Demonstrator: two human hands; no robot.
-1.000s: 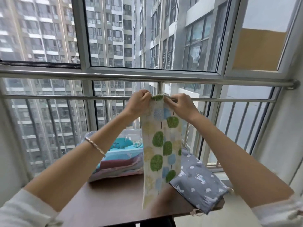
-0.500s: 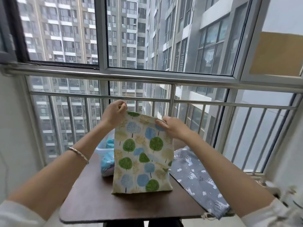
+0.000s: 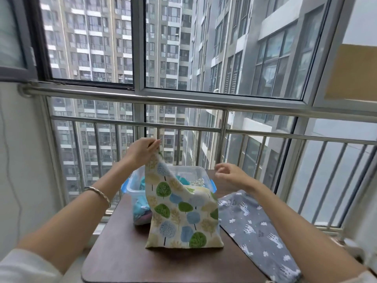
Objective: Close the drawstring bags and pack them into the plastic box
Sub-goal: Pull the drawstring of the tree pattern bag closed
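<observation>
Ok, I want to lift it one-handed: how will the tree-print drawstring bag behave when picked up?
Probably floppy: the tree-print drawstring bag sags in a curve from the corner that the left hand pinches. Likely light, since that one pinch holds the corner up. It seems unlikely to roll: its bottom lies flat on the table.

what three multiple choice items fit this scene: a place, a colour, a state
1. The grey bag lies: A on the table, right of the tree-print bag; B in the plastic box; C under the table.
2. The plastic box's clips are: A red; B blue; C yellow.
3. The tree-print bag is held by: A both hands; B right hand; C left hand.
1 A, it lies flat there. 2 B, blue shows at both ends. 3 C, the left hand pinches its top corner; the right hand hovers open, apart.
</observation>
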